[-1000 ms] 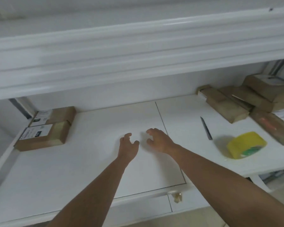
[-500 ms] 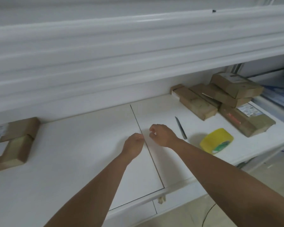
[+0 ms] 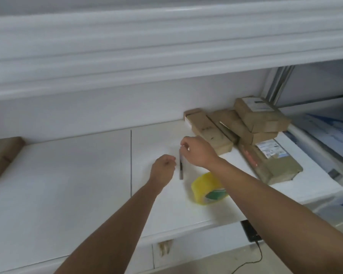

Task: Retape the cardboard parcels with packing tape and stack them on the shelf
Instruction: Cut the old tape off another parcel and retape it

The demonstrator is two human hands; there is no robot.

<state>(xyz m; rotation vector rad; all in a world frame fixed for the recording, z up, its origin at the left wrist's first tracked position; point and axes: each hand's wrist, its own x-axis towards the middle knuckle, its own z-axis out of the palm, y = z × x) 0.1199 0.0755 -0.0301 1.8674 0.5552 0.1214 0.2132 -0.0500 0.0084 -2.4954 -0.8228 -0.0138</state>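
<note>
Your right hand point(image 3: 198, 151) pinches the slim cutter point(image 3: 181, 168) at its top while your left hand point(image 3: 163, 168), loosely curled and empty, hovers just beside it, where a slip could nick it.

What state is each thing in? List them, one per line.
left hand: loosely curled, holding nothing.
right hand: fingers at the knife's top end.
knife: on the shelf.
tape roll: lying unheld.
parcel pile: stacked unevenly, right.
left parcels: stacked.

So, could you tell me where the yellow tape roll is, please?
The yellow tape roll lies on the white counter, under the right forearm, just right of the knife.
</note>
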